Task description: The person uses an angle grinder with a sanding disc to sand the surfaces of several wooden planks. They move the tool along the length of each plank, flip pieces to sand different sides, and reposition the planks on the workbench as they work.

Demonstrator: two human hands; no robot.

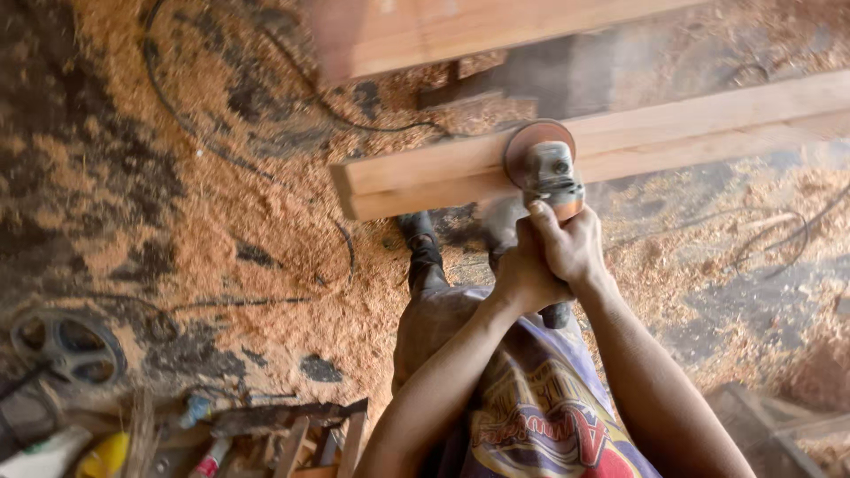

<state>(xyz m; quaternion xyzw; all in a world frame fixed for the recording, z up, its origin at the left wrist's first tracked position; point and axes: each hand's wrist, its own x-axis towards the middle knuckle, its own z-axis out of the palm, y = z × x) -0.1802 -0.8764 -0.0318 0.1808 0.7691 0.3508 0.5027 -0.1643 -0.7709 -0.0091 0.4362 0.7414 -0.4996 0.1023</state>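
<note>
Both my hands grip an angle grinder point(549, 173) with a grey head and an orange body. My left hand point(522, 270) wraps the handle from the left, and my right hand point(571, 243) closes over it from the right. Its round sanding disc point(531, 137) presses flat against the side of a long wooden beam point(673, 133). That beam runs from the centre of the view to the right edge. My leg and dark boot point(423, 252) stand below the beam's end.
A second wooden plank point(460, 31) lies above. Sawdust covers the ground, with black cables point(266, 168) looping across it. A metal wheel point(66, 345), bottles and wood scraps point(292, 438) sit at the bottom left. A crate point(779, 434) stands at the bottom right.
</note>
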